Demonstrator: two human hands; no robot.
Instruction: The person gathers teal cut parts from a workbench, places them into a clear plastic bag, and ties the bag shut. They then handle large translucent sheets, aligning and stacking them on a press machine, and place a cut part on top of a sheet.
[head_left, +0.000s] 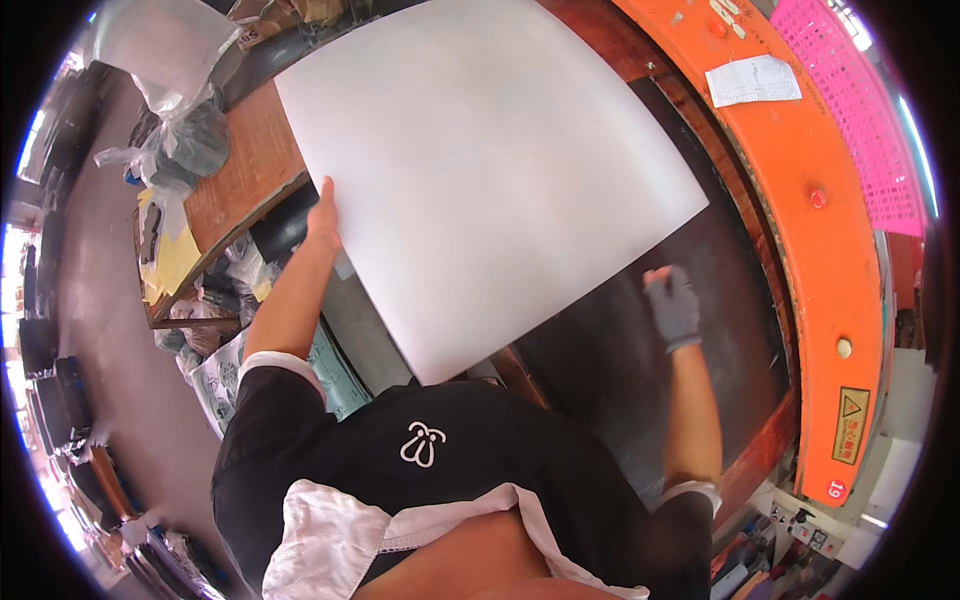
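A large white sheet [490, 180] spreads across the middle of the view, smooth and slightly glossy. At its left edge my bare left hand [325, 218] grips the side, with part of the fingers hidden by the sheet. My right hand [675, 303] wears a grey glove that leaves the fingertips bare. It hovers over a dark flat plate [600, 345], just off the sheet's lower right edge and apart from it. Its fingers are curled in, and whatever they may hold cannot be made out.
An orange machine beam [805, 200] curves along the right, carrying a paper slip [755, 80] and a red button [818, 198]. Behind it stands a pink perforated basket [850, 110]. On the left, a wooden table [255, 165] bears plastic bags [195, 140] and yellow paper [172, 255].
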